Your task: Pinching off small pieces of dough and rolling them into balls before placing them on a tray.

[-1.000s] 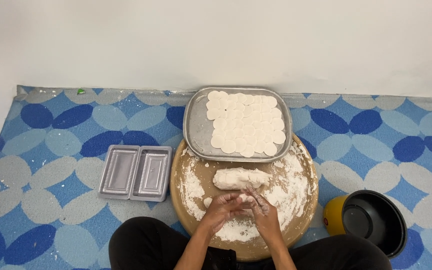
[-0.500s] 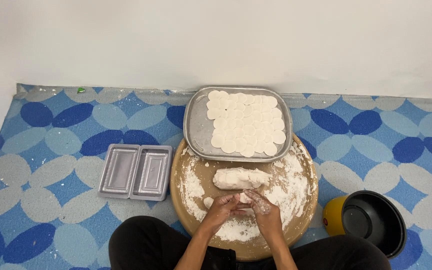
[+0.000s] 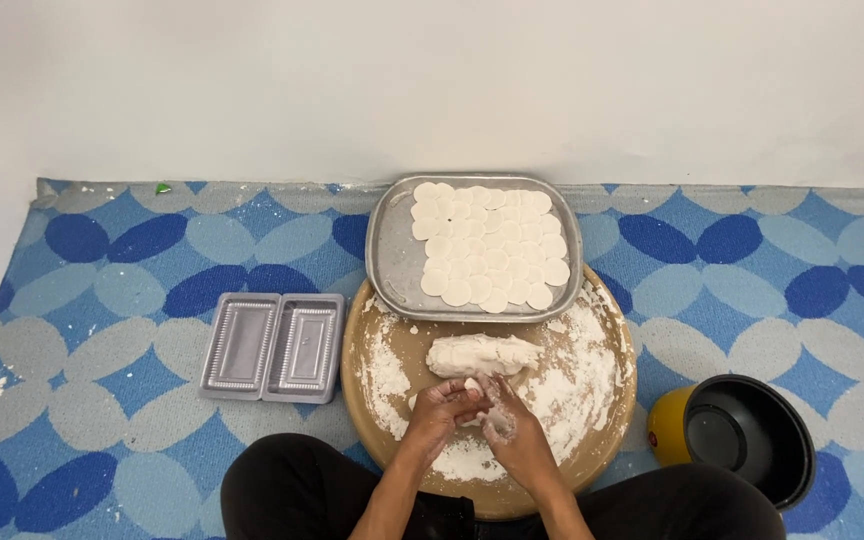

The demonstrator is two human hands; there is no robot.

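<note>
My left hand [image 3: 442, 408] and my right hand [image 3: 505, 420] meet over a round, flour-dusted wooden board [image 3: 592, 420] and pinch a small piece of white dough [image 3: 471, 387] between the fingers. Just beyond them lies an oblong lump of dough [image 3: 480, 354] on the board. Past that, a metal tray [image 3: 390, 252] rests on the board's far edge, and several flat round dough discs [image 3: 487, 243] are laid out on it in rows.
Two grey rectangular plastic moulds [image 3: 272, 346] lie side by side left of the board. A black bowl [image 3: 747, 432] sits on a yellow object [image 3: 664, 430] at the right. A blue patterned mat [image 3: 132, 260] covers the floor up to a white wall [image 3: 432, 80].
Both hands stay at the near side of the board, with the fingers shifting slightly around the small dough piece. Nothing else has moved.
</note>
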